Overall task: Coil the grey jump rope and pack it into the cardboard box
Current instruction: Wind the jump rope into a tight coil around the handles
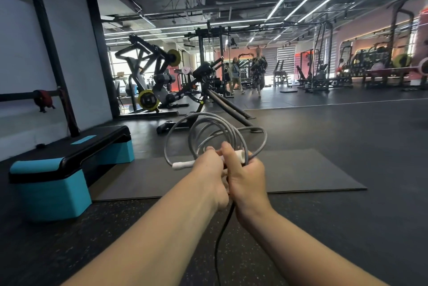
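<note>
Gym floor stretches ahead of me, dark rubber underfoot, a grey mat [301,170] laid across it and weight machines [150,72] ranged at 11 o'clock. Both my hands meet at the centre of the view, pressed side by side. My left hand [209,175] is closed around one white handle [183,165], whose end juts out toward 9 o'clock. My right hand [246,178] is clenched on the gathered strands and the second white handle [239,155], thumb up. The grey jump rope [215,133] rises from my fists in several loose loops toward 12 o'clock, held in the air above the mat. A thin black cord [220,239] hangs from between my wrists toward 6 o'clock. A teal-and-black step platform [58,170] sits at 9 o'clock.
</note>
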`<state>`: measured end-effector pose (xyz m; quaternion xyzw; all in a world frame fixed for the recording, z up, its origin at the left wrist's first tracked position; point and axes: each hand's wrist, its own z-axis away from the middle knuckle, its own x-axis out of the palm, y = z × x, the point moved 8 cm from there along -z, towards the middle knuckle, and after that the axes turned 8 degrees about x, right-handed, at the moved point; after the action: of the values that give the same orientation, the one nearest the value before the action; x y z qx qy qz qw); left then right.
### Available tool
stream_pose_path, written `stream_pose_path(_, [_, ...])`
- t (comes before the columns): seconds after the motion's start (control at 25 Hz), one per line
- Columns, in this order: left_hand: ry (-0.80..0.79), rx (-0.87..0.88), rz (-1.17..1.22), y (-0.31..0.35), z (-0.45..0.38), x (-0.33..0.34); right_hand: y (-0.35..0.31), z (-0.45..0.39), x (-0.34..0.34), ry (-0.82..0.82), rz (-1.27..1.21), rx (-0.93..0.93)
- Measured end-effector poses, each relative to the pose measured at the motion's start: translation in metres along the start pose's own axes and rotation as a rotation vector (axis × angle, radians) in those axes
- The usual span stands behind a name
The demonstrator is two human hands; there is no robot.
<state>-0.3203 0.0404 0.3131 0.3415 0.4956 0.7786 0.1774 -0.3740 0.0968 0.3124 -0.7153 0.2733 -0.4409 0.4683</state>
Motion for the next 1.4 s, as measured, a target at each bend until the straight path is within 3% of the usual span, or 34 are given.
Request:
stream_pose_path(0.12, [-0.023, -0.01, -0.032, -0.006, 0.016, -0.013, -0.017, -0.007, -0.007, -0.02, 0.002, 0.002])
stream_pose_path(0.2, [0.224, 0.191, -0.216, 0.008, 0.023, -0.052, -0.036, -0.016, -0.017, -0.064, 0.02, -0.008])
stream_pose_path(0.28, [0.352, 0.744, -0.737, 0.057, 0.041, -0.063, -0.045, -0.02, -0.015, -0.205, 0.096, 0.024])
stream_pose_path(0.36, [0.241, 1.353, -1.368, 0.083, 0.063, -0.024, -0.044, -0.015, -0.002, -0.379, 0.253, 0.039])
stream_pose_path(0.44, [0.056, 1.616, -1.846, 0.086, 0.065, 0.015, -0.041, -0.002, 0.013, -0.502, 0.391, 0.044])
stream_pose_path(0.52, [-0.196, 1.612, -2.117, 0.085, 0.055, 0.04, -0.04, 0.008, 0.023, -0.605, 0.419, 0.088])
stream_pose_path(0.6, [-0.537, 1.503, -2.107, 0.085, 0.046, 0.046, -0.04, 0.014, 0.025, -0.683, 0.422, 0.143])
stream_pose_path(0.68, [-0.677, 1.324, -2.034, 0.09, 0.035, 0.035, -0.038, 0.015, 0.023, -0.722, 0.488, 0.16])
stream_pose_path(0.8, [-0.649, 1.164, -1.994, 0.094, 0.026, 0.016, -0.042, 0.017, 0.025, -0.746, 0.652, 0.087])
stream_pose_path(0.88, [-0.63, 1.081, -1.774, 0.09, 0.026, 0.009, -0.051, 0.019, 0.023, -0.709, 0.78, 0.002])
stream_pose_path(1.08, [-0.598, 0.915, -1.286, 0.079, 0.031, 0.0, -0.069, 0.011, 0.01, -0.418, 1.143, -0.178])
stream_pose_path(1.2, [-0.552, 0.968, -1.258, 0.072, 0.04, 0.004, -0.073, 0.009, 0.001, -0.209, 1.454, -0.367])
stream_pose_path(1.28, [-0.52, 1.001, -1.287, 0.061, 0.042, 0.007, -0.074, 0.013, 0.003, -0.222, 1.485, -0.447])
stream_pose_path(1.4, [-0.486, 1.144, -1.286, 0.055, 0.045, 0.007, -0.065, 0.018, 0.004, -0.332, 1.487, -0.31])
